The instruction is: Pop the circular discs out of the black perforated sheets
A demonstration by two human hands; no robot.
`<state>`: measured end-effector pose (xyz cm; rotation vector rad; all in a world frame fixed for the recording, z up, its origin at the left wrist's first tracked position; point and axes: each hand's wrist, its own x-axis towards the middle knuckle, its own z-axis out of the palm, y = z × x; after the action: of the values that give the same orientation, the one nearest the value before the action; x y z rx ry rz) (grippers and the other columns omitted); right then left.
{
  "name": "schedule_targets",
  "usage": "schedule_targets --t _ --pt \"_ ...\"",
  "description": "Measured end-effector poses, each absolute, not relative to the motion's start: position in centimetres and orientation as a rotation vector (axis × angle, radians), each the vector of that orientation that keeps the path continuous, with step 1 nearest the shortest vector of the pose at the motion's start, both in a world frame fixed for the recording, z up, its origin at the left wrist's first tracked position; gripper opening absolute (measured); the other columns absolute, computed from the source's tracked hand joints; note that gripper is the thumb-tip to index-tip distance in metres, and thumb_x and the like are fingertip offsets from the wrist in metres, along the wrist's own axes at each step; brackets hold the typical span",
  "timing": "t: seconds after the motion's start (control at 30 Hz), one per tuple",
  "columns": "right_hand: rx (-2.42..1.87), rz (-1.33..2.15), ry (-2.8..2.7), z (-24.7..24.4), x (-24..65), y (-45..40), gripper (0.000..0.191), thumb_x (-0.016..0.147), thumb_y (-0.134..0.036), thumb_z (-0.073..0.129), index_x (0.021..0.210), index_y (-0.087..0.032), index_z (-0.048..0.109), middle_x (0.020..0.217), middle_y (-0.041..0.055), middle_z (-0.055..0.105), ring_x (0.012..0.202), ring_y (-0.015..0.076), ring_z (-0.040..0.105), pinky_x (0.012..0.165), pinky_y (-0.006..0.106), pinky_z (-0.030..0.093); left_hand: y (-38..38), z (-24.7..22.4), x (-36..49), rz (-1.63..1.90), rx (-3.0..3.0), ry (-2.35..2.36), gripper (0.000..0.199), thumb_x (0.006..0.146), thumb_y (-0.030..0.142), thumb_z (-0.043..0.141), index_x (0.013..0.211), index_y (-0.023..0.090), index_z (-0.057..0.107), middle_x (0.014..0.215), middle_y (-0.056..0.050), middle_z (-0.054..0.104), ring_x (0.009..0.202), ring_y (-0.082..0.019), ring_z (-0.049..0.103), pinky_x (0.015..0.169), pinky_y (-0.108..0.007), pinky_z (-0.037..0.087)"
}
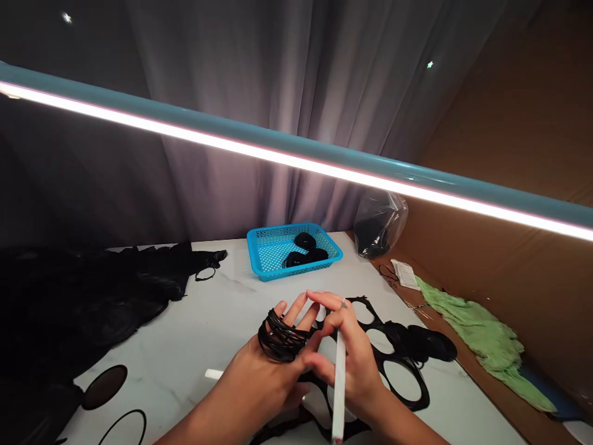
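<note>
A person's left hand (271, 374) is extended with fingers (295, 311) parted, the right hand (357, 355) curled beside it, fingertips apparently meeting; both forearms (201, 420) angle in from below.

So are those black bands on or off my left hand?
On. The black bands loop in a bunch around the left hand, with its fingers showing beyond them.

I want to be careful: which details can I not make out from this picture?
All in the head view:
Black bands: count hidden, they overlap.
Holed black sheet: partly behind the right grip.
Lower-left black ring: cut off by bottom edge.
Clear bag: glare obscures its dark contents.
White card: any print too small.
</note>
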<state>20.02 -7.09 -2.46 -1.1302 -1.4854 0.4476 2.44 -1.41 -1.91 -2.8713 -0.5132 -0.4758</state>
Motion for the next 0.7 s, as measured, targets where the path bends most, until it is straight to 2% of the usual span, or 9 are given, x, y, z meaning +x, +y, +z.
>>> schedule_targets --t 0.13,0.27,0.33,0.43,0.53,0.63,0.7 --pt "-1.141 0.340 -1.633 -2.8 19.6 -7.0 0.042 0.069 -0.046 0.085 0.090 -0.028 0.053 0.132 0.0080 0.061 0.125 0.0371 0.046 0.105 0.051 0.028 -1.8 -2.9 2.9 -0.490 -2.910 -0.596 0.080 0.082 0.020 0.059 0.155 0.017 0.024 0.155 -0.012 0.040 0.146 -0.033 0.026 0.121 -0.050 0.009" --pt "-1.174 0.507 -1.673 -3.4 18.9 -7.1 0.039 0.071 -0.038 0.086 0.082 -0.027 0.050 0.122 0.0068 0.066 0.116 0.0339 0.053 0.100 0.047 0.031 -1.9 -3.5 3.5 -0.499 -3.066 -0.621 0.065 0.086 0.024 0.057 0.148 0.021 0.037 0.142 -0.011 0.054 0.133 -0.033 0.045 0.115 -0.051 0.026" --pt "-1.173 0.580 -1.644 -3.7 18.4 -7.2 0.037 0.076 -0.035 0.082 0.076 -0.025 0.046 0.115 0.0060 0.068 0.108 0.0307 0.056 0.095 0.044 0.035 -2.0 -3.7 3.8 -0.456 -3.135 -0.608 0.049 0.088 0.024 0.055 0.137 0.025 0.049 0.135 -0.009 0.059 0.125 -0.032 0.052 0.110 -0.050 0.033" --pt "-1.173 0.660 -1.601 -3.7 18.0 -7.4 0.038 0.079 -0.035 0.079 0.069 -0.024 0.044 0.104 0.0059 0.070 0.099 0.0280 0.058 0.090 0.041 0.036 -2.0 -4.1 3.8 -0.355 -3.165 -0.583 0.028 0.089 0.017 0.053 0.114 0.024 0.063 0.114 -0.008 0.068 0.113 -0.031 0.058 0.101 -0.048 0.039" --pt "-1.244 0.892 -1.468 -3.2 17.8 -7.4 0.043 0.078 -0.038 0.078 0.064 -0.022 0.041 0.094 0.0053 0.069 0.089 0.0239 0.056 0.082 0.036 0.038 -2.0 -4.5 3.1 -0.273 -3.165 -0.483 0.019 0.087 0.012 0.052 0.096 0.022 0.066 0.096 -0.007 0.069 0.098 -0.028 0.062 0.089 -0.041 0.043" --pt "-1.200 1.194 -1.264 -2.6 17.7 -7.0 0.049 0.070 -0.038 0.083 0.062 -0.021 0.038 0.089 0.0037 0.067 0.077 0.0182 0.053 0.068 0.030 0.037 -2.0 -3.8 2.1 -0.238 -3.176 -0.383 0.012 0.086 0.016 0.057 0.085 0.023 0.067 0.083 -0.004 0.069 0.088 -0.026 0.063 0.080 -0.036 0.044" --pt "-1.095 1.353 -1.100 -2.3 17.6 -6.5 0.053 0.064 -0.034 0.087 0.060 -0.021 0.036 0.078 0.0005 0.063 0.067 0.0135 0.049 0.061 0.026 0.033 -2.1 -2.8 1.7 -0.249 -3.168 -0.395 0.008 0.086 0.021 0.061 0.080 0.023 0.067 0.077 -0.003 0.069 0.080 -0.025 0.063 0.075 -0.036 0.043"
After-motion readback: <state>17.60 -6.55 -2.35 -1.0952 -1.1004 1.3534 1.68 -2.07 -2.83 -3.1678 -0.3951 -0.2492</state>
